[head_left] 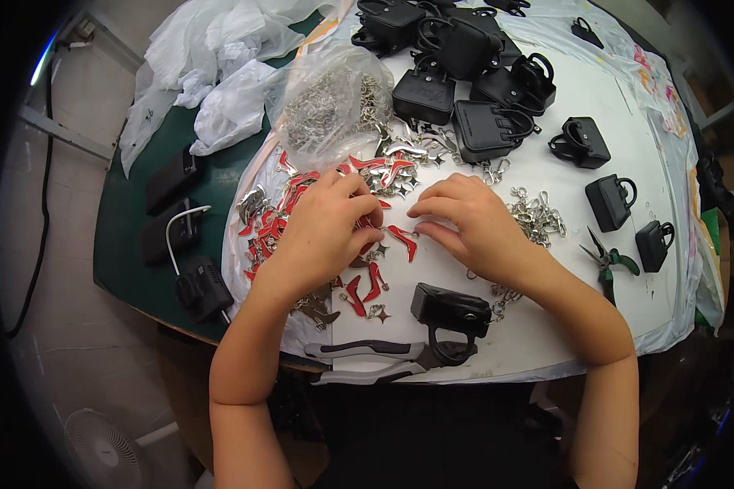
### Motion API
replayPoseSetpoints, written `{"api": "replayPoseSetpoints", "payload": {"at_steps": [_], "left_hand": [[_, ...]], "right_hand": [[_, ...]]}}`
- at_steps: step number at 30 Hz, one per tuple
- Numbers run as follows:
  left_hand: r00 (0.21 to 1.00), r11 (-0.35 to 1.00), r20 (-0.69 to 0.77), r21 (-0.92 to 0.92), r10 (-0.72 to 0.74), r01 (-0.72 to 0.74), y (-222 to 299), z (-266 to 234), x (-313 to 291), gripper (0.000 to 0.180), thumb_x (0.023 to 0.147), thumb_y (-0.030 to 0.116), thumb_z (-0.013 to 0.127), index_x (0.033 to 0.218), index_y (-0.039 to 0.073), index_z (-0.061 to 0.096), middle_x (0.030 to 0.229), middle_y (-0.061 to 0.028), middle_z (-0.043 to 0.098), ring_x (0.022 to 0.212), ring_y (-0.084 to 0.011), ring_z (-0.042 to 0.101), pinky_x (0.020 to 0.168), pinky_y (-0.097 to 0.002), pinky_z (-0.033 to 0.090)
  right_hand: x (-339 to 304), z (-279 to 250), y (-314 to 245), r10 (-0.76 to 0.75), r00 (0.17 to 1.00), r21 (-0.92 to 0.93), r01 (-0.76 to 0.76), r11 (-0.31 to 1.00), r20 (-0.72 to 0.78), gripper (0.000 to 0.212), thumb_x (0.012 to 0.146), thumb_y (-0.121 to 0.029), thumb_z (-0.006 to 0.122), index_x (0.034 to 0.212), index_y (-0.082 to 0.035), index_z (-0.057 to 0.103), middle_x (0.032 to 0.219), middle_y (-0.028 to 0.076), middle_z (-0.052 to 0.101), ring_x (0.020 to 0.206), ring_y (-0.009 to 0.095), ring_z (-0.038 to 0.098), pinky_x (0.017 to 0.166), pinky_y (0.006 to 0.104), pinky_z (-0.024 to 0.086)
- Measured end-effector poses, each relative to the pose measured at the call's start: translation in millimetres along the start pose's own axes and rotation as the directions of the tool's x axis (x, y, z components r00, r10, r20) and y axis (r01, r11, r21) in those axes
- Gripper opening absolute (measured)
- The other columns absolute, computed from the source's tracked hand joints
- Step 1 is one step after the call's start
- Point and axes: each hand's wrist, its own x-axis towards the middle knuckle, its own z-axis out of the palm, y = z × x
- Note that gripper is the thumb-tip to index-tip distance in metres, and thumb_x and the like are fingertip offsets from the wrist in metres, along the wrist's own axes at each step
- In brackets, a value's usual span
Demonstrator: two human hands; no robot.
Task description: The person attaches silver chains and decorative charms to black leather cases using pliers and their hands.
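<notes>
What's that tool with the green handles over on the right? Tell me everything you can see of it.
It looks like a pair of pliers: slim, dark, metal-looking pointed jaws, spread open, and two handles, one clearly green, the other darker. It lies on the white work surface, jaws pointing away from the person and a little left. A small black bag sits just right of the green handle. The darker handle runs toward the right forearm; whether they touch, I can't tell. Neither hand holds it.
</notes>
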Motion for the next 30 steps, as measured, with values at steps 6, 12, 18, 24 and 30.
{"api": "replayPoseSetpoints", "payload": {"at_steps": [6,12,18,24,30], "left_hand": [[0.997,0.994,-0.075,-0.107,-0.011,0.003,-9.7,5.9,-4.2,0.013,0.074,0.008,0.076,0.082,0.003,0.067,0.088,-0.0067,0.058,0.091,-0.0264,0.053,0.083,-0.0369,0.043],[0.997,0.985,-0.043,-0.165,-0.063,0.055,-11.3,3.2,-6.0,0.019,0.073,0.006,0.077,0.087,0.002,0.066,0.092,-0.0076,0.060,0.094,-0.0256,0.056,0.082,-0.0354,0.046],[0.998,0.936,-0.006,-0.347,-0.065,0.059,6.3,3.9,-3.2,0.052,0.064,0.004,0.083,0.111,0.002,0.059,0.103,-0.0107,0.063,0.099,-0.0256,0.060,0.088,-0.0352,0.048],[0.996,0.955,-0.029,-0.291,-0.078,0.067,3.6,10.0,-2.7,0.049,0.067,0.003,0.082,0.110,0.003,0.059,0.102,-0.0095,0.063,0.096,-0.0239,0.061,0.084,-0.0338,0.049],[0.994,0.897,-0.063,-0.438,-0.087,0.051,2.9,20.0,-0.4,0.041,0.077,0.012,0.077,0.114,0.004,0.061,0.090,-0.0067,0.066,0.086,-0.0237,0.055,0.082,-0.0360,0.043]], "right_hand": [[7.5,5.8,7.0,-0.030,1.000,0.031,0.030,0.999,-0.004,0.020,0.079,-0.018,0.075,0.095,-0.008,0.070,0.095,0.005,0.063,0.091,0.024,0.058,0.081,0.0367,0.043],[15.3,18.0,-5.6,-0.108,0.993,0.001,0.108,0.994,-0.037,0.020,0.077,-0.019,0.076,0.090,-0.007,0.068,0.089,0.006,0.059,0.091,0.025,0.057,0.081,0.0367,0.042],[15.2,11.7,-3.8,0.035,0.991,-0.010,-0.034,0.999,0.129,0.015,0.076,-0.014,0.074,0.086,-0.007,0.064,0.093,0.008,0.060,0.091,0.027,0.057,0.079,0.0373,0.043],[15.8,12.5,-7.7,0.000,0.994,-0.009,0.001,1.000,0.105,0.017,0.076,-0.011,0.074,0.088,-0.006,0.064,0.097,0.008,0.060,0.093,0.028,0.056,0.082,0.0400,0.044],[18.1,-4.2,-12.1,0.198,0.969,0.382,-0.240,0.892,0.145,0.011,0.082,-0.004,0.071,0.091,0.000,0.066,0.089,0.009,0.068,0.081,0.021,0.066,0.074,0.0307,0.051]]}}
